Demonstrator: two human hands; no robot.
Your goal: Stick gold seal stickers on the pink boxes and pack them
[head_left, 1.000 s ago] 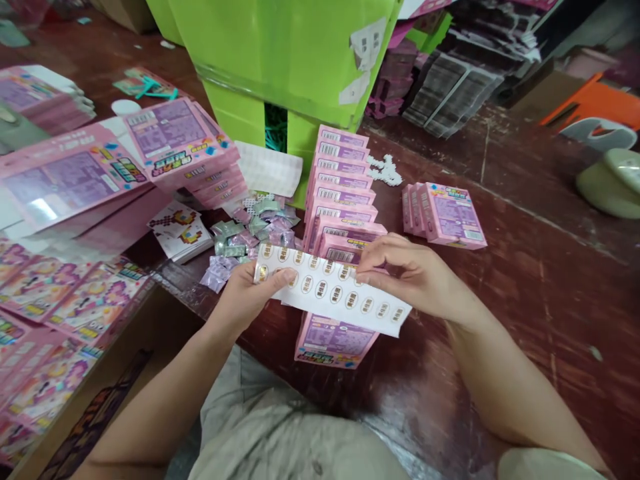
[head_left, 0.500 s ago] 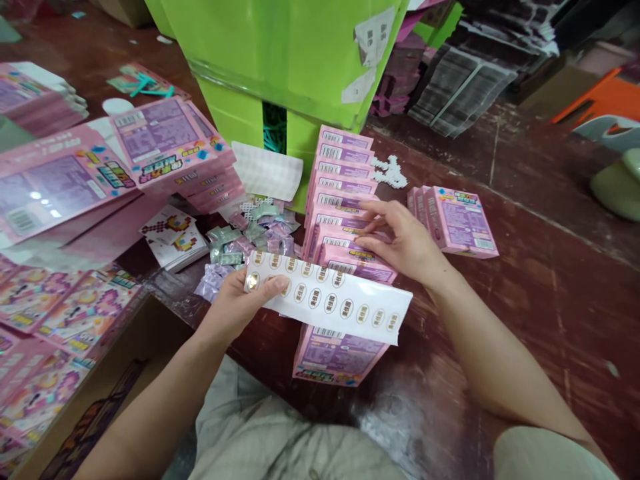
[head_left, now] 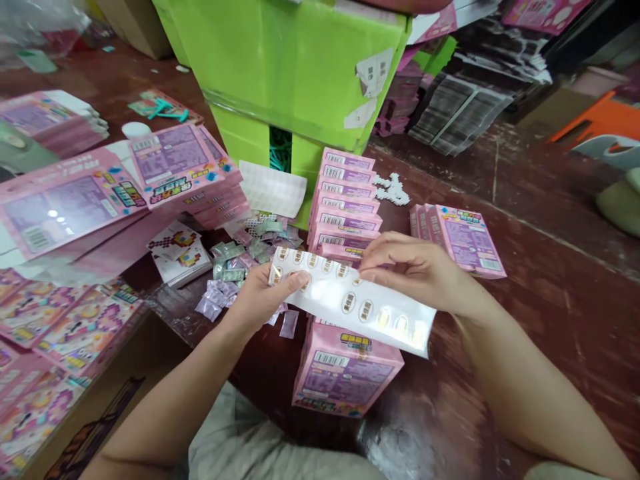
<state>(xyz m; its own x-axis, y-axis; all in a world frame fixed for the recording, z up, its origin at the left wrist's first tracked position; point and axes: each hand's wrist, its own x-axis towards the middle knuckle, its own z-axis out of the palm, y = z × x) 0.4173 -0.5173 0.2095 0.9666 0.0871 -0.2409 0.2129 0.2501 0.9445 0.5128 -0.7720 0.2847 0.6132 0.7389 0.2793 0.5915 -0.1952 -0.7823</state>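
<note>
My left hand grips the left end of a white sticker sheet dotted with gold oval stickers, held over the table. My right hand pinches at a sticker near the sheet's middle top edge, fingers pressed together. Under the sheet runs a row of several pink boxes with barcodes on top, leading away from me. The nearest pink box stands just below the sheet.
A big green carton stands behind the row. Three pink boxes lie to the right. Small foil packets and a leaflet pile lie left of the row. Flat pink cartons are stacked at left, a brown cardboard box below.
My right hand went from the sheet to the top of a pink box in the row, then came back to the sheet. Several stickers are gone from its middle.
</note>
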